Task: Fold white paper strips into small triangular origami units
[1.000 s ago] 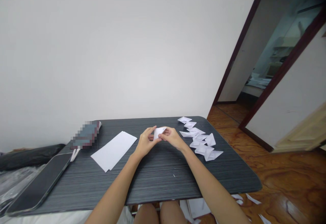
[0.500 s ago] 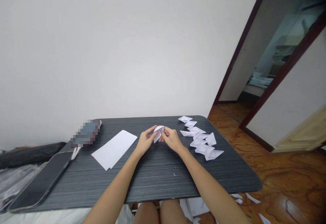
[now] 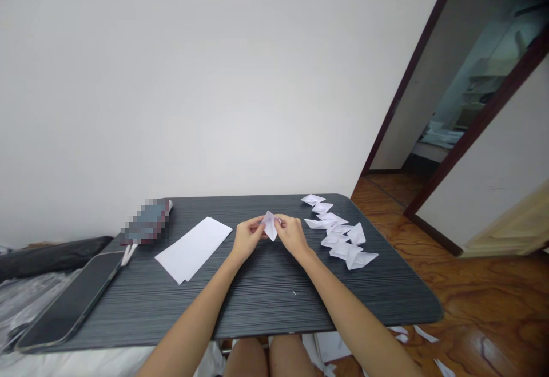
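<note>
Both hands are closed narrow on one thing. The left hand (image 3: 246,238) and the right hand (image 3: 291,234) pinch the small white folded paper piece (image 3: 270,226) between thumb and fingertips, one hand on each side. The piece is between the two hands, a little above the dark grey table with fine stripes (image 3: 266,297), and its point shows downward.

To do this fold well, I think the fingertips must stay near the edges, so that the layers do not slide one over another. The crease wants a firm press along the whole line, not only at the point. Thin paper gets a wrong wrinkle easily, so the pressure should be even and the pull gentle.

The paper looks thin, matt and stiff enough to keep sharp corners. To the right of the right hand lies a row of white folded paper shapes (image 3: 343,237), all with triangular flaps, some touching each other. To the left of the left hand lie flat white rectangular paper sheets (image 3: 193,249), smooth and without folds. Farther left are a black glossy phone (image 3: 71,302) and a blurred dark object (image 3: 146,222). Below the table on the right, small white paper scraps (image 3: 412,334) lie on the shiny brown wooden floor (image 3: 472,297).
</note>
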A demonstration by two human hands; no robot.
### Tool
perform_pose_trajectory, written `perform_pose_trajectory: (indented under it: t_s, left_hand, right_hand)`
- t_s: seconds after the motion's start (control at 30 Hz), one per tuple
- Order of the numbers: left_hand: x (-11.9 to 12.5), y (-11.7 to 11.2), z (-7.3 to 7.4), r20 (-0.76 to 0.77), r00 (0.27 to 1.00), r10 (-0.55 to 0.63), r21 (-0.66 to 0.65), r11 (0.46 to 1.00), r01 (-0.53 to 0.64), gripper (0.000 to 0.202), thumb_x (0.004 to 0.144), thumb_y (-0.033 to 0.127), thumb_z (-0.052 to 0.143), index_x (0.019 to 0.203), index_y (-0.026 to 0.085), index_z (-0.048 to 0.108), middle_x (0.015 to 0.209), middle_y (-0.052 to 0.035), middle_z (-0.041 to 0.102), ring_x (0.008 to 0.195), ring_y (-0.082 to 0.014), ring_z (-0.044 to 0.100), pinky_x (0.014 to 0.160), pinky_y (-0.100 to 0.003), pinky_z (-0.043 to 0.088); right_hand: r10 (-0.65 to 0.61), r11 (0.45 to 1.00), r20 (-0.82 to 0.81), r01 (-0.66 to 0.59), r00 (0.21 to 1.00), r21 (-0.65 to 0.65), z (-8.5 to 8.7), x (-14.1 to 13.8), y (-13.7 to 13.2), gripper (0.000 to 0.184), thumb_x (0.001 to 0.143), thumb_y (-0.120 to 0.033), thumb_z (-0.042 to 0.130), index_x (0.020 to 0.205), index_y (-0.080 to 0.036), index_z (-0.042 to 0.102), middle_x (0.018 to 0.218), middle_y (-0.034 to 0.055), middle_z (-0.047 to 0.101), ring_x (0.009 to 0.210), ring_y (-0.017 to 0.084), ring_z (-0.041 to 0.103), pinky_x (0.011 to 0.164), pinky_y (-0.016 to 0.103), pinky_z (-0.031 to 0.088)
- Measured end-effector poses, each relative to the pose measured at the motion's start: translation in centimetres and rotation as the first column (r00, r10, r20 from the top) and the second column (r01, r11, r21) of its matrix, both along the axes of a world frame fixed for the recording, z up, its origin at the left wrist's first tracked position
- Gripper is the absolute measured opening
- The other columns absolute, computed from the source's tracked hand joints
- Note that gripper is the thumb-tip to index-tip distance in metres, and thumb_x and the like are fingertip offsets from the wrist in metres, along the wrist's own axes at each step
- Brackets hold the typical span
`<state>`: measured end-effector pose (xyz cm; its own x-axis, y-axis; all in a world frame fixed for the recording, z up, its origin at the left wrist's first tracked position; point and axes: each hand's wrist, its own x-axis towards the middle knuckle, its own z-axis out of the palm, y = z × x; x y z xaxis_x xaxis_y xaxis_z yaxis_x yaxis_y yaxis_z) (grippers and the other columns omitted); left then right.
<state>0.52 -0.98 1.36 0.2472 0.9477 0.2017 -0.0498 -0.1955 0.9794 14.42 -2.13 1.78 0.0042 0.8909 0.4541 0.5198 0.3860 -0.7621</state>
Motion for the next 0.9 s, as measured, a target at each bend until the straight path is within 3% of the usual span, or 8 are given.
perform_pose_trajectory:
  t_s: [0.17,0.33,0.43,0.53,0.67,0.73,0.9]
  left_hand:
    - [0.0,-0.2,0.0,-0.125,0.988,0.086,0.106,0.992,-0.073,0.037,0.071,0.030,0.053,0.099,0.008,0.059,0.064,-0.0045,0.065,0.051,-0.0157,0.060,0.051,-0.028,0.051]
    - [0.0,0.0,-0.2,-0.158,0.985,0.062,0.110,0.993,-0.044,0.037,0.071,0.029,0.053,0.101,0.008,0.057,0.050,-0.0001,0.059,0.037,-0.0122,0.053,0.036,-0.022,0.043]
    - [-0.3,0.3,-0.1,-0.040,0.999,0.036,0.054,0.998,-0.034,0.040,0.069,0.026,0.055,0.105,0.007,0.055,0.049,0.0002,0.059,0.037,-0.0116,0.052,0.037,-0.022,0.043]
    - [-1.0,0.6,0.4,0.148,0.988,-0.050,0.005,0.999,0.050,0.038,0.066,0.022,0.058,0.102,0.008,0.058,0.071,-0.0059,0.065,0.051,-0.0134,0.058,0.048,-0.025,0.047]
    - [-1.7,0.7,0.9,0.284,0.942,-0.180,-0.028,0.980,0.196,0.035,0.063,0.018,0.059,0.097,0.008,0.061,0.088,-0.0109,0.064,0.068,-0.0182,0.061,0.063,-0.031,0.049]
    - [-1.9,0.7,1.0,0.268,0.946,-0.180,-0.031,0.980,0.195,0.032,0.066,0.021,0.057,0.094,0.007,0.061,0.083,-0.0113,0.065,0.065,-0.0182,0.061,0.060,-0.030,0.048]
    - [-1.7,1.0,0.6,0.047,0.999,-0.028,0.037,0.999,0.026,0.035,0.066,0.030,0.060,0.093,0.008,0.057,0.059,-0.0033,0.060,0.042,-0.0091,0.051,0.039,-0.020,0.039]
  right_hand:
    - [0.017,1.000,-0.012,-0.017,1.000,-0.013,-0.1,-0.1,0.1,0.027,0.075,-0.019,0.041,0.091,-0.018,0.063,0.075,0.0051,0.066,0.062,0.016,0.060,0.059,0.024,0.047]
    - [0.015,1.000,-0.076,-0.015,0.997,0.010,-0.4,-0.9,-0.1,0.025,0.073,-0.020,0.044,0.087,-0.017,0.065,0.073,0.0047,0.066,0.060,0.015,0.059,0.058,0.024,0.046]
    - [0.090,0.996,-0.159,-0.090,0.983,0.003,-0.3,-0.8,0.2,0.028,0.073,-0.019,0.043,0.090,-0.018,0.065,0.075,0.0046,0.066,0.057,0.014,0.057,0.057,0.025,0.045]
    - [0.227,0.966,-0.303,-0.253,0.925,-0.050,0.1,-0.2,0.5,0.032,0.071,-0.017,0.042,0.095,-0.017,0.064,0.074,0.0038,0.065,0.050,0.011,0.053,0.051,0.024,0.044]
    - [0.362,0.921,-0.376,-0.389,0.853,0.004,0.9,0.6,0.6,0.031,0.070,-0.015,0.044,0.092,-0.020,0.065,0.084,0.0027,0.064,0.065,0.012,0.055,0.060,0.024,0.044]
    - [0.384,0.913,-0.369,-0.409,0.846,0.011,1.2,0.9,0.5,0.030,0.069,-0.015,0.045,0.090,-0.021,0.065,0.088,0.0025,0.064,0.075,0.013,0.056,0.067,0.025,0.043]
    - [0.414,0.887,-0.376,-0.461,0.829,-0.038,1.1,0.7,0.1,0.022,0.072,-0.023,0.049,0.084,-0.017,0.067,0.083,0.0043,0.064,0.075,0.015,0.057,0.069,0.027,0.044]
